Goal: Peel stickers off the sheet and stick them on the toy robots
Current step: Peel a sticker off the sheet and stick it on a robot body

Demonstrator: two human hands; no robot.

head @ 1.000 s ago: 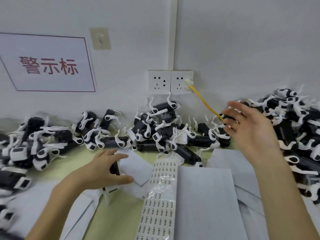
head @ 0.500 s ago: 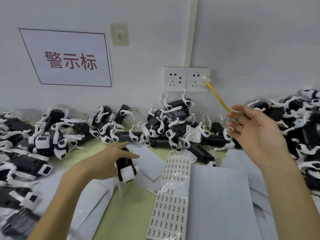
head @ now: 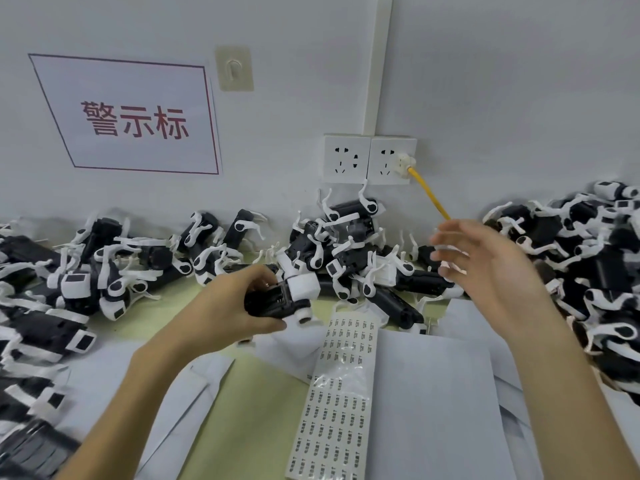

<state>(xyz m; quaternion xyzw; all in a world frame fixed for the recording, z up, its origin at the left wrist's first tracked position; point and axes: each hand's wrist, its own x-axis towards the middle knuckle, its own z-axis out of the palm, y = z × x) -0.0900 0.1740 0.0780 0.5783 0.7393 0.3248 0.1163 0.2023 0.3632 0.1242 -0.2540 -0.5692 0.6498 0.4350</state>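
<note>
Just up-left of the sticker sheet (head: 341, 393): left hand (head: 221, 311) grips 1 toy robot (head: 282, 299), fingers and thumb curled round its black body, white head end toward the sheet's top edge. Sheet lies flat on the green tabletop (head: 263, 403), long axis running away from the person. It carries rows of small printed stickers, and its clear film is wrinkled mid-sheet. Right hand (head: 491, 268) hovers up-right of the sheet, fingers spread and loose, holding nothing, fingertips blurred. White paper sheets (head: 433, 393) touch the sheet's right edge, with more paper to its left. Beyond the sheet's far end a robot pile (head: 346, 247) sits against the wall, and more piles lie far left and far right of the sheet. Above the far end: 2 wall sockets (head: 369, 159), with a yellow cable (head: 429, 195) plugged into the right 1. Red-lettered sign (head: 135, 116) is further up-left.
</note>
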